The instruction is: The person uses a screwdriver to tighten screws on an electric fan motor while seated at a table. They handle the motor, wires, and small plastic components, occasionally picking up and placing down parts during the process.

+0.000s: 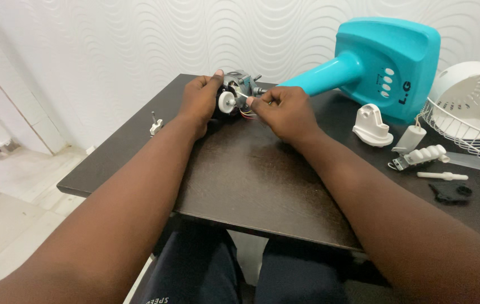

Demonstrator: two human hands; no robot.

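Observation:
A small metal fan motor with a white round gear on its near face rests on the dark table toward the far edge. My left hand grips the motor from its left side, thumb on top. My right hand is at the motor's right side, thumb and forefinger pinched on a thin part by the coloured wires. The back of the motor is hidden behind my hands.
A teal fan base lies on its side at the back right. A white wire grille sits at the right edge. Near it lie a white bracket, a white ribbed switch piece, a white pin, a black knob. A small white part stands at the left.

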